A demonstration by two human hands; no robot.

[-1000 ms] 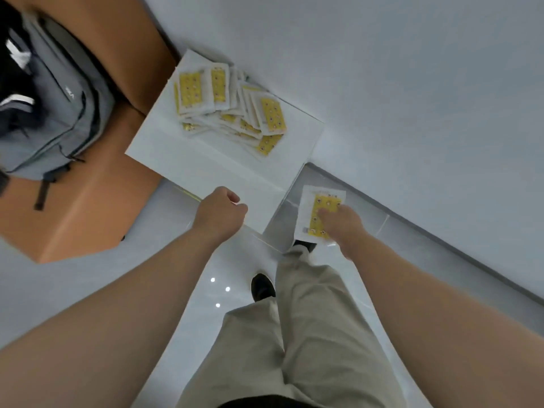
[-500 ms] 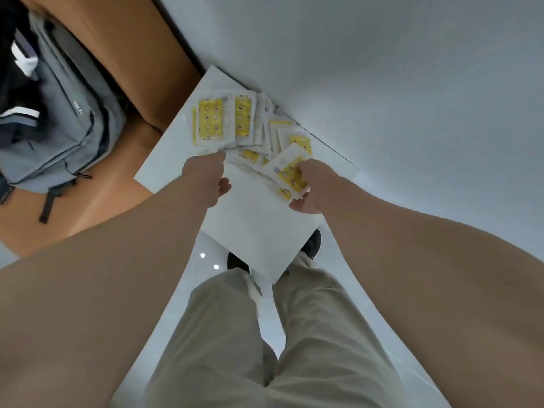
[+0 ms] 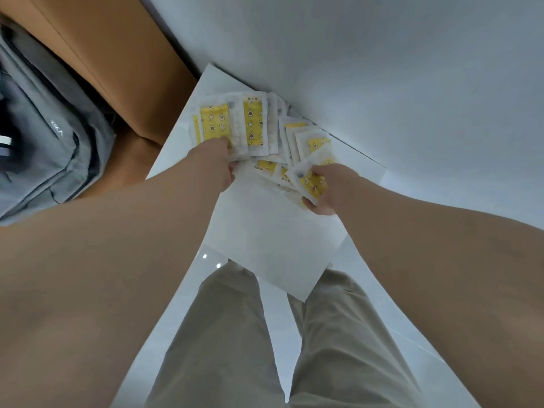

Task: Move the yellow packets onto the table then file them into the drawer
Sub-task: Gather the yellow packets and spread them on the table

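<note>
At the frame's centre, the right hand (image 3: 329, 191) pinches a yellow packet (image 3: 307, 179) just above the loose pile (image 3: 253, 128) on the white table (image 3: 273, 240), the left hand (image 3: 215, 161) touches that pile, its grip unclear, and a nudge could slide packets off.

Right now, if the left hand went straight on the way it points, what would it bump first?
The packets. The left hand points across the table toward the wall, and it seems to touch the nearest pile, so that comes first; the wall lies behind.
</note>
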